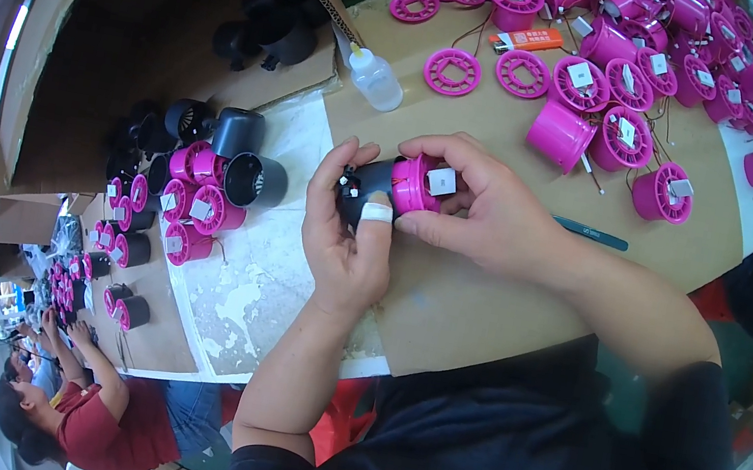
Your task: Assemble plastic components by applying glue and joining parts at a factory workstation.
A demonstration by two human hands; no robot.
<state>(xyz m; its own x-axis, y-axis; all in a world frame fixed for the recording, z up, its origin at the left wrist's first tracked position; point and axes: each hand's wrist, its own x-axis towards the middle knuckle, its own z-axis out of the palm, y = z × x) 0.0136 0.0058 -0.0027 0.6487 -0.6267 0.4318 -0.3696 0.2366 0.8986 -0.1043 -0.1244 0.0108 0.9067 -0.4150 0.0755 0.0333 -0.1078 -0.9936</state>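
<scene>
The left hand (pixel 344 264) curls its fingers round a black cup (pixel 372 179) above the desk (pixel 453 313), likely bracing it; the right hand (pixel 506 205) finger-pinches a pink cup (pixel 412 187) against it, probably keeping them aligned.

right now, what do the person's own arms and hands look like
Short black fabric sleeves end around the elbows, leaving both forearms uncovered. The left hand has a white band, perhaps tape, around its thumb; neither it nor the right hand wears a glove.
</scene>
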